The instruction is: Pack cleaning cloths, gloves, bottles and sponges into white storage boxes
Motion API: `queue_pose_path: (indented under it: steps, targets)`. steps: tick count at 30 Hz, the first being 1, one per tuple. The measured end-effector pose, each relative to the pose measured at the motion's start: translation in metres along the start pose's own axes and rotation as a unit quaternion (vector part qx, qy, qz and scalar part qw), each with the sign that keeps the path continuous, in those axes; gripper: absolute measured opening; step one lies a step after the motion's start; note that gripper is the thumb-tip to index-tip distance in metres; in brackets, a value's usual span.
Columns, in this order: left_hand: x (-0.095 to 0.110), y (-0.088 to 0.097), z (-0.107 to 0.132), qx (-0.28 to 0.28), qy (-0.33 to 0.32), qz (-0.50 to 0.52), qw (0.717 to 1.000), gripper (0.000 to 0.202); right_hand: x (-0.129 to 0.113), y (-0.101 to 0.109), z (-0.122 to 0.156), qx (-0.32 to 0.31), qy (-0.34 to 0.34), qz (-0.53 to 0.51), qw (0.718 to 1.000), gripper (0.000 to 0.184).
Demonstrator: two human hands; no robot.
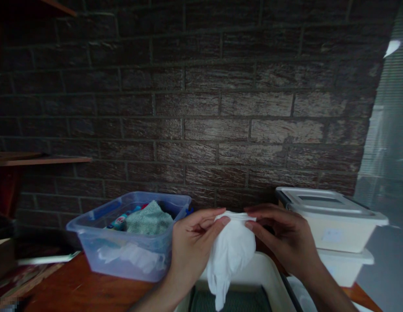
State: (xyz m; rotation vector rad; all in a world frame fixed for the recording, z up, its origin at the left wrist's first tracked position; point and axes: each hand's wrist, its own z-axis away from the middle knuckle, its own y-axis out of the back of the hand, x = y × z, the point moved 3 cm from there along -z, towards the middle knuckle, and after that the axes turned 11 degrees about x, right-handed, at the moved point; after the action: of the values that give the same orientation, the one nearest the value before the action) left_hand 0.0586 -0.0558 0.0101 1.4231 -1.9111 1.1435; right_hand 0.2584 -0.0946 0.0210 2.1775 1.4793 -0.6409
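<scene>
A white cloth glove (pixel 233 247) hangs between my two hands, its cuff at the top and its fingers dangling down. My left hand (pixel 199 236) pinches the left end of the cuff between thumb and fingers. The right end of the cuff is pinched in the same way by my right hand (pixel 282 236). Below the glove stands an open cream-coloured bin (pixel 266 268), with something dark green (pixel 247 301) lying inside it. The glove hides part of the bin.
On the left, a clear bluish plastic tub (pixel 87 242) holds a pale green knitted cloth (pixel 150 220) and white fabric. Two stacked cream boxes (pixel 338 229) with a lid stand at the right. Behind is a dark brick wall (pixel 201 130); a wooden shelf (pixel 58 161) juts in at left.
</scene>
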Motion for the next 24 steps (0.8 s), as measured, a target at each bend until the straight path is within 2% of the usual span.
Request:
queue_pose_path:
  steps: [5, 15, 21, 24]
  targets:
    - [0.0009, -0.0005, -0.0014, -0.001, -0.002, -0.016, 1.0, 0.016, 0.0042, -0.0004, -0.0011, -0.013, -0.077, -0.057, 0.995, 0.009]
    - [0.0009, 0.0047, -0.0093, -0.027, -0.005, -0.077, 0.997, 0.017, -0.0055, 0.0044, -0.0043, -0.047, -0.098, -0.028, 0.994, 0.012]
    - [-0.0026, -0.0002, -0.0093, -0.058, 0.02, -0.071, 0.996, 0.016, -0.0016, 0.0082, -0.0073, -0.041, -0.124, -0.053, 0.99, 0.014]
    - [-0.006, -0.0041, -0.0071, -0.083, 0.041, -0.059, 0.994, 0.015, -0.0013, 0.0077, -0.0066, -0.071, -0.145, -0.077, 0.984, 0.021]
